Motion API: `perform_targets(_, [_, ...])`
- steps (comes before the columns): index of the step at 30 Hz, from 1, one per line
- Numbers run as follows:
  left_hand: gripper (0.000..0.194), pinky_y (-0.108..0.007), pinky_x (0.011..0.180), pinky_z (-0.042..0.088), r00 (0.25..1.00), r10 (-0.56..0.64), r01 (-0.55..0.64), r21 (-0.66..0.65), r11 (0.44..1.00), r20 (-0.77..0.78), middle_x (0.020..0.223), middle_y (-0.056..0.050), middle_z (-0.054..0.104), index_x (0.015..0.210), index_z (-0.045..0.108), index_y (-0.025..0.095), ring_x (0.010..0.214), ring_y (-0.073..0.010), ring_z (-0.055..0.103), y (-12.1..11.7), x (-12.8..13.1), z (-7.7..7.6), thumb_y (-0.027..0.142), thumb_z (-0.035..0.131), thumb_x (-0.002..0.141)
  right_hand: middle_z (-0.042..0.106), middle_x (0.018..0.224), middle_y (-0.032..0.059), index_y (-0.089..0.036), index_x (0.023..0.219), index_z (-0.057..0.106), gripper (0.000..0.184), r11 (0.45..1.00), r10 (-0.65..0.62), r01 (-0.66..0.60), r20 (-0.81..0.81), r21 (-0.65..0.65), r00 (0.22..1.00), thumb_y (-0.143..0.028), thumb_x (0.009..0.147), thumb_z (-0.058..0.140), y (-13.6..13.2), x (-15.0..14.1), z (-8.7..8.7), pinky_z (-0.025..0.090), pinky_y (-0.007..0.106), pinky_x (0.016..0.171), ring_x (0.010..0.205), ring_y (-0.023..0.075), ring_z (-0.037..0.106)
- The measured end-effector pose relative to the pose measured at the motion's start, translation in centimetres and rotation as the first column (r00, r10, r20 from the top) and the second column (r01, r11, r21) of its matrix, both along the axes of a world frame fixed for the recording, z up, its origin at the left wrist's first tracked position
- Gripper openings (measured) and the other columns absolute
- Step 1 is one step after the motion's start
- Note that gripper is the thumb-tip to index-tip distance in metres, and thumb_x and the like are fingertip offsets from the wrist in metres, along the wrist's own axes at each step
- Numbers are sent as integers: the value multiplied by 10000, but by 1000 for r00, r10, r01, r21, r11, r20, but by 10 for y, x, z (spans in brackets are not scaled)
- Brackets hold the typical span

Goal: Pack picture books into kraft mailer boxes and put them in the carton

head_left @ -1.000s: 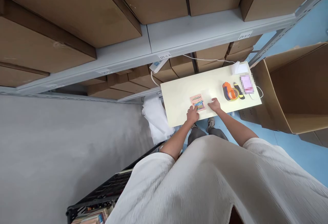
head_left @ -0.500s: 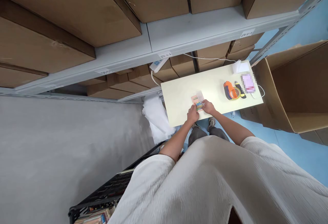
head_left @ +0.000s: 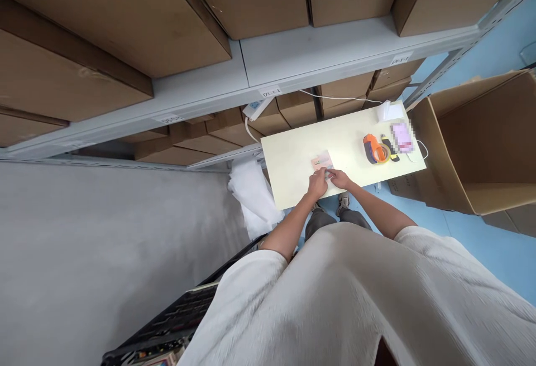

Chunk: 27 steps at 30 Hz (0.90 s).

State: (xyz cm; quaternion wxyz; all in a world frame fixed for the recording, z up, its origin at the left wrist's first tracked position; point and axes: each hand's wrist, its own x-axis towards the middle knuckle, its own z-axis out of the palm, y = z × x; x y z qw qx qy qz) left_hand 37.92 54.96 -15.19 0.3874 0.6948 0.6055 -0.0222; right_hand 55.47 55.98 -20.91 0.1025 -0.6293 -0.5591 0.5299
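Note:
My left hand [head_left: 318, 183] and my right hand [head_left: 340, 179] meet at the front of a pale yellow table [head_left: 293, 157]. Fingertips of both are pinched close together around something small, of which only a bluish-grey bit shows. Directly beyond the fingers lies a flat pink printed packet [head_left: 321, 160], with a see-through edge at its far right. Its near part is covered by the hands. Whether my fingers grip the packet itself cannot be seen.
Toward the table's right are an orange tape dispenser [head_left: 371, 147], a yellow-black cutter [head_left: 389, 147], a pink blurred item [head_left: 402, 136] and white papers [head_left: 391, 111]. An open carton [head_left: 448, 159] stands at right. Shelving [head_left: 285, 53] with boxes rises behind; a black crate [head_left: 180, 316] is lower left.
My hands have drawn closer together over the near part of the packet. The small blue-and-yellow item seen between them before is now mostly hidden. The view has shifted slightly.

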Motion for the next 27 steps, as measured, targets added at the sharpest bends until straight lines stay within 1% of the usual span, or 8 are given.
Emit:
perform_targets(4, [475,-514,1157,466,991,-93,88,-55,995,-100,1456,-181,712,1461,555,211,1409,-360,617,1,0,2,80,507,1007,851,1197,57,-220,1203,843,430,987,-159,159,76,4,984,-120,858,606,3,10,0,583,370,1131,1173,252,777])
perform_targets(8, [430,-489,1140,480,985,-147,144,-40,989,-88,1503,-187,686,1434,579,211,1394,-357,629,0,-2,1,100,515,1023,831,1275,88,-201,1275,818,452,952,-307,298,203,70,930,-154,880,602,11,16,1,572,390,1149,1225,275,759])
perform_targets(11, [430,-471,1123,498,989,-132,129,-53,990,-70,1486,-186,696,1436,593,208,1358,-352,652,0,-3,-1,103,521,1025,820,1309,105,-187,1277,814,452,941,-328,337,198,-10,924,-184,865,627,16,12,2,562,376,1144,1258,283,746])
perform_targets(14, [440,-465,1120,508,994,-100,97,-65,993,-51,1481,-180,705,1458,601,209,1347,-350,661,0,-5,-4,124,522,1034,833,1243,96,-202,1177,836,391,923,-355,374,175,-87,918,-224,834,649,19,5,3,591,371,1053,1170,283,764])
perform_targets(17, [437,-457,1142,504,999,-54,54,-65,996,6,1481,-166,718,1469,615,212,1369,-344,656,1,-7,-7,149,511,1049,841,1082,68,-218,977,837,248,920,-368,381,138,-90,920,-277,854,630,20,-2,8,598,350,950,1046,265,766])
perform_targets(19, [406,-453,1148,503,999,-1,5,-70,998,54,1468,-146,735,1449,631,226,1365,-339,666,2,-8,-8,175,505,1066,825,968,56,-227,856,797,225,925,-366,373,100,-67,925,-344,920,616,21,-7,14,592,326,896,983,248,752])
perform_targets(23, [250,-446,1103,518,977,163,-153,-80,985,140,1354,-85,788,1339,641,282,1269,-321,721,6,-10,-4,298,547,1109,790,855,68,-226,790,715,439,882,-457,450,-19,-143,889,-546,1059,579,23,-20,33,578,285,764,833,212,728])
perform_targets(27, [165,-362,971,534,903,341,-328,-92,940,261,1190,-72,802,1162,611,280,1136,-274,754,7,-15,3,437,615,1112,794,854,85,-210,784,709,576,836,-530,485,-147,-256,835,-664,1100,545,23,-35,52,551,270,685,739,187,719])
